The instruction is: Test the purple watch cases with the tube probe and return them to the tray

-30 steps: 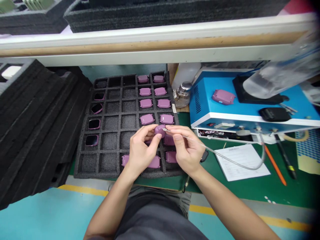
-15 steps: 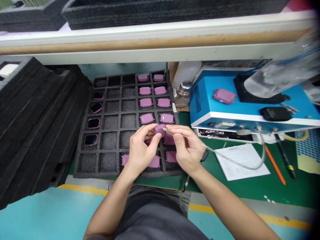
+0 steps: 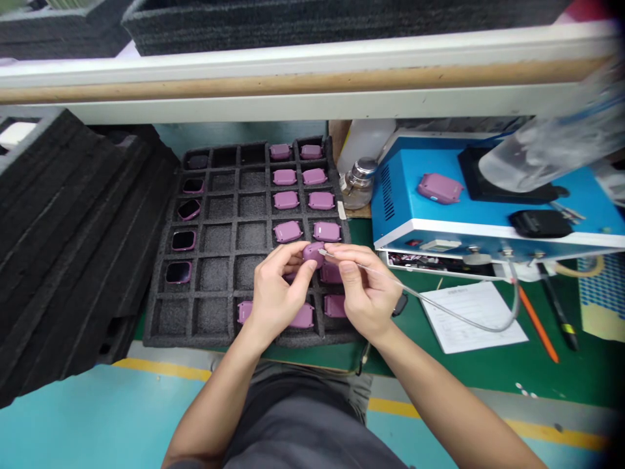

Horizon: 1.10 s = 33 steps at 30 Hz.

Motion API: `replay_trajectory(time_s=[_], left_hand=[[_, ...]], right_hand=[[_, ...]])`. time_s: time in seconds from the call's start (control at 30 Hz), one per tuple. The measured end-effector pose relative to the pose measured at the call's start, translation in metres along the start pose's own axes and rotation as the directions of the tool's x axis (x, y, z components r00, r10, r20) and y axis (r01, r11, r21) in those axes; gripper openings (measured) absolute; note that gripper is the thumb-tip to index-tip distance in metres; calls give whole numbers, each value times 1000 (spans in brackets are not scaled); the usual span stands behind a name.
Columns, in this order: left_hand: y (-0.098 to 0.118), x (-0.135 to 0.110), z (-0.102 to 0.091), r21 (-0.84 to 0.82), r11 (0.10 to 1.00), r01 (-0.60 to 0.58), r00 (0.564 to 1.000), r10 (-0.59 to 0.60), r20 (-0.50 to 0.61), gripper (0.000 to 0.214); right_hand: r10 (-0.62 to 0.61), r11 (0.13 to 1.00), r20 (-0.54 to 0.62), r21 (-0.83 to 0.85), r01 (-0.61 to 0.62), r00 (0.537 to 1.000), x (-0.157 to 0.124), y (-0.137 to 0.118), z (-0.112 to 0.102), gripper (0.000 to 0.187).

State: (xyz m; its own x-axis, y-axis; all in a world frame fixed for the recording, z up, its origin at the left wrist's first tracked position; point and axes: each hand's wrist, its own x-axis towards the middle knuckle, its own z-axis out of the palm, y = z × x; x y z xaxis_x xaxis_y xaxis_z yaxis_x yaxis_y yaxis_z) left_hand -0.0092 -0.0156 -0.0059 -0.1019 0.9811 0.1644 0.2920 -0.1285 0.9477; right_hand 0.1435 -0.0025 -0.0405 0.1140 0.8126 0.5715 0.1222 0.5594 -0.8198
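My left hand (image 3: 276, 293) pinches a small purple watch case (image 3: 312, 253) above the black foam tray (image 3: 205, 326). My right hand (image 3: 364, 286) pinches the tip of a thin clear tube (image 3: 454, 316) and presses its nozzle against the case. The tube runs right to the blue machine (image 3: 488, 195). Several purple cases (image 3: 303, 189) lie back-up in the tray's right columns. Several cases with dark screens up (image 3: 183, 241) fill the left column.
A stack of black foam trays (image 3: 63, 241) stands at the left. On the blue machine lie another purple case (image 3: 439, 187) and two black pads. A small glass jar (image 3: 358, 185), a paper sheet (image 3: 471, 316), an orange pen (image 3: 537, 322) and a clear bottle (image 3: 551, 146) are at the right.
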Motion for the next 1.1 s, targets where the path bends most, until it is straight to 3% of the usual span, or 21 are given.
replay_trajectory(time_s=[1.1], left_hand=[[2, 8, -3, 5, 1000, -4, 1000, 4, -7, 25]], right_hand=[[-31, 998, 19, 52, 30, 999, 11, -1, 1, 18]])
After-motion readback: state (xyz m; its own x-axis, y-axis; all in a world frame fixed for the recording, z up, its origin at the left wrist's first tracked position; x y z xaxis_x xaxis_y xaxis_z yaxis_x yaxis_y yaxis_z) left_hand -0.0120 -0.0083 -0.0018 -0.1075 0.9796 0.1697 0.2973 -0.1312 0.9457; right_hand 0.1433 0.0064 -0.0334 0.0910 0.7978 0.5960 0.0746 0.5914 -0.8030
